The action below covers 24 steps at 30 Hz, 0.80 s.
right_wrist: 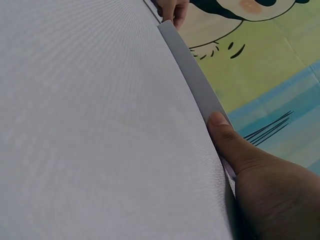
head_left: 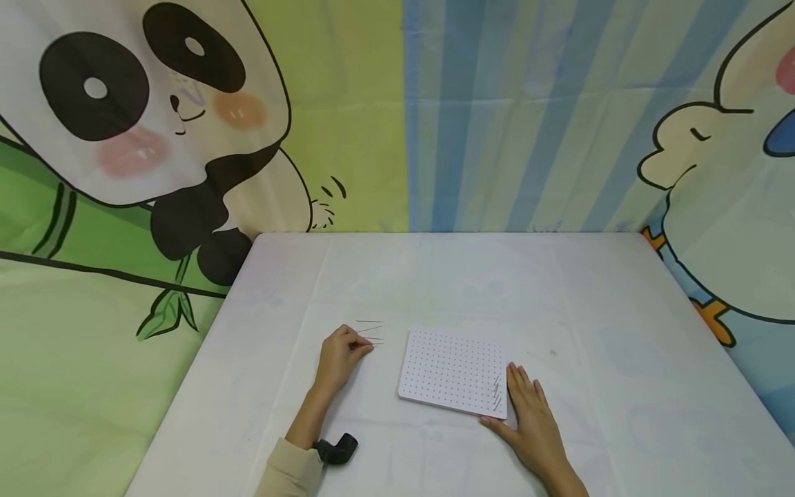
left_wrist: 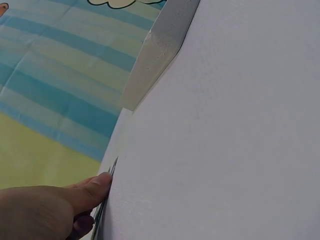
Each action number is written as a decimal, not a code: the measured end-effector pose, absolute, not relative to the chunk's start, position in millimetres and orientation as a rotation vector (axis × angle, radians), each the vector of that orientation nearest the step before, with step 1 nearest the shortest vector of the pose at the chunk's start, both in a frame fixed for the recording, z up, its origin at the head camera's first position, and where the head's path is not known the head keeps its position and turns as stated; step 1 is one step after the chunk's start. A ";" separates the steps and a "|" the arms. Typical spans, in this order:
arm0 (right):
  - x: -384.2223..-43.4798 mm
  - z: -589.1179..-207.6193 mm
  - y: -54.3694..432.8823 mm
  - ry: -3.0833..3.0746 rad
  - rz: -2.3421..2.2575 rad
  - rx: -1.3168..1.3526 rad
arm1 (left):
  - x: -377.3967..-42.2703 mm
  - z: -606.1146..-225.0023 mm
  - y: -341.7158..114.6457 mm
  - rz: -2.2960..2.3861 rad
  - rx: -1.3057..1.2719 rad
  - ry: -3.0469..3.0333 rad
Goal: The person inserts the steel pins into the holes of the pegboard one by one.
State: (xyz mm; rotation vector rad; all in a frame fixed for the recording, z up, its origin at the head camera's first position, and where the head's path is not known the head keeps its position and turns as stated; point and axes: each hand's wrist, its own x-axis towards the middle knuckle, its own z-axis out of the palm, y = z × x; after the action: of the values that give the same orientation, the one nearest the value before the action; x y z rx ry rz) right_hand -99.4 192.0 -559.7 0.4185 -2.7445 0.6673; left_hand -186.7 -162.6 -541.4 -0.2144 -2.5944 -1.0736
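Note:
A white pegboard [head_left: 447, 366] with rows of small holes lies flat on the table. Several thin metal needles [head_left: 497, 392] stand in its right-hand column, and they also rise past the board in the right wrist view. Left of the board, loose needles [head_left: 370, 321] lie on the tabletop. My left hand [head_left: 340, 355] pinches one of these between thumb and forefinger; its pointed end [left_wrist: 115, 162] sticks out past the fingertips in the left wrist view. With straight fingers along the board's right edge and the thumb on its front edge, my right hand [head_left: 531, 428] rests at the near right corner.
The table [head_left: 621, 331] wears a white cover and ends at a cartoon curtain [head_left: 497, 124] behind. A black strap mount [head_left: 336, 449] sits on my left wrist, just below the sleeve cuff.

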 end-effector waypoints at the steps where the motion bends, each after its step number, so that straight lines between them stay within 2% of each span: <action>1: -99.4 -559.8 192.1 -2.743 0.668 0.419 | -186.7 -541.3 -162.7 -1.061 -0.216 -2.604; 9: -99.3 -559.9 192.8 -2.727 0.675 0.427 | -184.2 -537.0 -161.6 -0.946 -0.260 -2.626; 14: -98.9 -559.8 193.6 -2.732 0.666 0.419 | -185.0 -527.2 -151.8 -1.204 -0.265 -2.531; 24: -99.5 -559.1 192.6 -2.739 0.671 0.412 | -183.0 -482.8 -70.7 -1.548 -0.537 -2.484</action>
State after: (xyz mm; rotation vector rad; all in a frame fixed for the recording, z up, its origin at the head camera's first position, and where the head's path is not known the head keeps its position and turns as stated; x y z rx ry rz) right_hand -99.5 192.6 -559.1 0.4124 -2.7393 0.6706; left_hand -183.0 -70.7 -482.8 -0.5370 -2.4844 -1.5477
